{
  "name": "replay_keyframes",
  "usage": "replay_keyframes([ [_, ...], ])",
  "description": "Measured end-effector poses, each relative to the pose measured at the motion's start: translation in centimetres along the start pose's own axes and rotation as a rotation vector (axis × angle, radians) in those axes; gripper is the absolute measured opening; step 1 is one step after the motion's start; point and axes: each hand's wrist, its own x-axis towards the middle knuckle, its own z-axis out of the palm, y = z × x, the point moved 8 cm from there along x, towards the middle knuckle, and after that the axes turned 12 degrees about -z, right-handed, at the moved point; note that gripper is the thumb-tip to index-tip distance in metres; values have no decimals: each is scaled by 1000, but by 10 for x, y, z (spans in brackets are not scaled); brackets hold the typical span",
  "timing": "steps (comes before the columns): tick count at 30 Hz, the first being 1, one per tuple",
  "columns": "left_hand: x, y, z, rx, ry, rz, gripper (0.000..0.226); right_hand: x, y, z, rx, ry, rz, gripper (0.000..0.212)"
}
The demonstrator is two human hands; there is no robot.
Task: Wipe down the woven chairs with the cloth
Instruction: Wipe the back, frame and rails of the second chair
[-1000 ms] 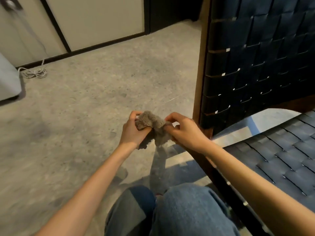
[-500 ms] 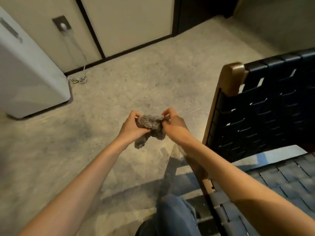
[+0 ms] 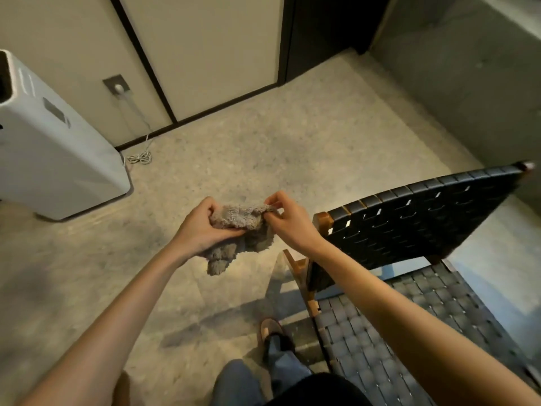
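Observation:
A fluffy grey cloth (image 3: 240, 230) hangs in the air in front of me, bunched between both hands. My left hand (image 3: 202, 227) grips its left part with curled fingers. My right hand (image 3: 288, 219) pinches its upper right edge between thumb and fingertips. A woven chair (image 3: 415, 227) with dark straps and a wooden frame stands to the right, its backrest just beyond my right wrist and its seat (image 3: 415, 326) under my right forearm. Neither hand touches the chair.
A white floor appliance (image 3: 55, 153) stands at the left, with a coiled cord (image 3: 140, 156) leading to a wall socket (image 3: 117, 85). Beige wall panels close the back and a concrete wall (image 3: 468, 71) the right. My leg and shoe (image 3: 270, 332) are beside the chair.
The view has risen and pulled back, so the chair's whole backrest now shows from above. Both hands have kept hold of the cloth and spread it a little wider, with one end hanging down.

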Motion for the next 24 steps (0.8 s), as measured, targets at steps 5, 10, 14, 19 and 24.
replay_keyframes([
  [5, 19, 26, -31, -12, -23, 20, 51, 32, -17, -19, -12, 68, 15, 4],
  [10, 67, 51, -59, 69, -106, 185, 21, 78, -17, -31, -40, 152, 54, 6],
  [14, 130, 76, -74, 227, -221, 294, 13, 116, -11, -47, -147, 254, 107, 16],
  [19, 198, 116, -81, 347, -372, 356, 27, 136, -12, -65, -134, 436, 253, 17],
  [24, 242, 167, -55, 448, -547, 549, 16, 128, -17, -87, -89, 622, 348, 19],
])
